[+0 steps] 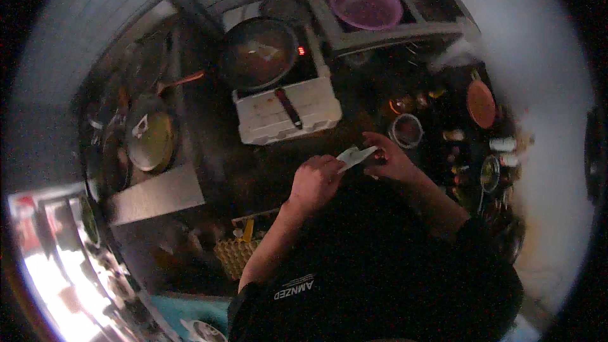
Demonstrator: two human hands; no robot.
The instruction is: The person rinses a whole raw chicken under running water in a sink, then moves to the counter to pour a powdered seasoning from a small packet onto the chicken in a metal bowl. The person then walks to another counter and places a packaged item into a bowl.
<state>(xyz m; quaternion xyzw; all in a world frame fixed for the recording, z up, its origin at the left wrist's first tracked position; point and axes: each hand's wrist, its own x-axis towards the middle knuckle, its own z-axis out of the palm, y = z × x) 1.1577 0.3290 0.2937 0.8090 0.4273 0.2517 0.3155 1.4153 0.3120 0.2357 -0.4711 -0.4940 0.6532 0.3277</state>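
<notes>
My left hand (316, 183) pinches one end of a small, pale, crumpled piece of paper or thin packet (354, 157) in front of my dark shirt. Its far end reaches my right hand (394, 159), whose thumb and forefinger are spread. Whether the right fingers also grip it is too dim to tell. Just beyond the right hand stands a round tub (406, 131) with a light rim and dark reddish contents. Farther forward, a dark-handled utensil (289, 108) lies across a white plastic box or lid (256, 114).
A wide pan (259, 54) with liquid sits by a lit red display (301, 51). A purple basin (365, 4) is at the back. On the left are a round metal lid (151, 140) and a wooden handle (183, 81). An egg tray (232, 256) lies below; bottles (503, 144) stand right.
</notes>
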